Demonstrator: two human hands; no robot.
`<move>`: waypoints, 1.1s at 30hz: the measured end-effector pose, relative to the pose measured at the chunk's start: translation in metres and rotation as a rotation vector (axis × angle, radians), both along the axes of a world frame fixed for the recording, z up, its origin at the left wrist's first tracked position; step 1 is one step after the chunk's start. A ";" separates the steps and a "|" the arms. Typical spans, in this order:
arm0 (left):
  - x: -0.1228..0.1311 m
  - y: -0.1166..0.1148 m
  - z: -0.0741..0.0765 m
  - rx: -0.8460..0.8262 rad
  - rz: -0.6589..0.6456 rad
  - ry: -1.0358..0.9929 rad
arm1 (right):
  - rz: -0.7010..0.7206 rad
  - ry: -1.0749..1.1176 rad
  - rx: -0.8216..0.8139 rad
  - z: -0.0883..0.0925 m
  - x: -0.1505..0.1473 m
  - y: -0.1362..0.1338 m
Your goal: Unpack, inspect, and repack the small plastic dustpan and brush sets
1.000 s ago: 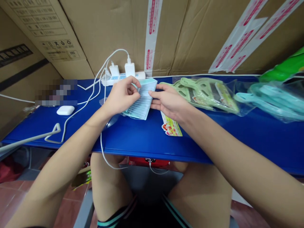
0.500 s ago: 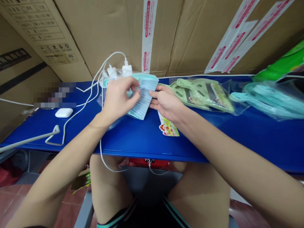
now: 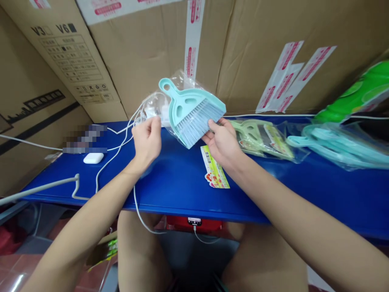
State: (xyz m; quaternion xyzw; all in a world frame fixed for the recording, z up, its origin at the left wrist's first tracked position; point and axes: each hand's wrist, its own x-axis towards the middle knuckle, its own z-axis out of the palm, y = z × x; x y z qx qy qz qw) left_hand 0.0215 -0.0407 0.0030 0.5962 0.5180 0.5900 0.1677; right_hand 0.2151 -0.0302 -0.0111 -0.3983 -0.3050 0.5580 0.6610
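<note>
A light-teal dustpan [image 3: 179, 97] with a blue-bristled brush [image 3: 199, 121] lying against it is held up above the table, handle pointing up and left. Clear plastic bag [image 3: 182, 81] film surrounds the set and stretches left toward the chargers. My right hand [image 3: 223, 140] grips the lower right corner of the set, thumb on the bristles, fingers behind. My left hand [image 3: 147, 140] is closed in a fist to the left of the dustpan, at the edge of the bag film; its fingertips are hidden. Below my right hand, a printed card [image 3: 215, 168] lies on the blue table [image 3: 176, 186].
To the right lie a bagged green dustpan set [image 3: 261, 138] and bagged teal ones [image 3: 340, 142], with a green package [image 3: 355, 93] behind. White cables [image 3: 106, 166] and an earbud case [image 3: 93, 158] are on the left. Cardboard boxes [image 3: 152, 52] stand along the back.
The dustpan and brush have been raised and turned so the pan's face and handle show. My left hand has come off the bristles and closed to the left. The camera view has shifted.
</note>
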 end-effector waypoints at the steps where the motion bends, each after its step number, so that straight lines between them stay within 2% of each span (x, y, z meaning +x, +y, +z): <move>1: 0.000 -0.001 0.000 -0.045 -0.042 0.006 | -0.014 0.014 0.004 0.001 0.000 0.000; 6: 0.003 0.006 -0.003 -0.302 -0.269 -0.093 | -0.014 0.045 0.012 0.005 -0.001 -0.002; 11: 0.009 0.010 0.000 -0.408 -0.514 -0.473 | 0.076 0.021 0.017 -0.001 -0.010 -0.008; 14: 0.011 0.008 -0.001 -0.469 -0.524 -0.559 | 0.095 0.008 0.014 -0.002 -0.015 -0.009; 24: 0.019 -0.003 -0.005 -0.529 -0.585 -0.580 | 0.038 -0.063 -0.098 0.008 -0.003 -0.007; 33: 0.019 -0.004 -0.004 -0.639 -0.609 -0.677 | 0.133 -0.142 -0.137 0.018 -0.004 -0.009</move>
